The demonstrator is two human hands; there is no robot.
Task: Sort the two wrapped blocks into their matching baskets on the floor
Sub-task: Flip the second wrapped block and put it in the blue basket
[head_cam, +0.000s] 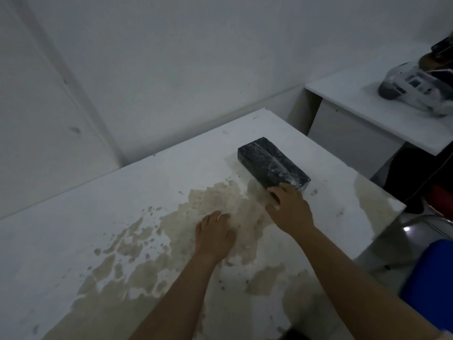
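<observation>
Two bare forearms reach in from the bottom of the frame over a white counter blotched with tan, worn patches. The left hand rests flat on the stained surface near the middle of the frame, fingers spread loosely and holding nothing. The right hand stretches further, just right of centre, its fingers curled open against the near end of a dark wrapped block; they touch it, but I cannot tell whether they have closed on it. The block lies flat on the counter, running diagonally toward the upper left. At the lower right edge a blue object sits below the counter. A second white counter stands at the upper right, carrying a white bundle.
</observation>
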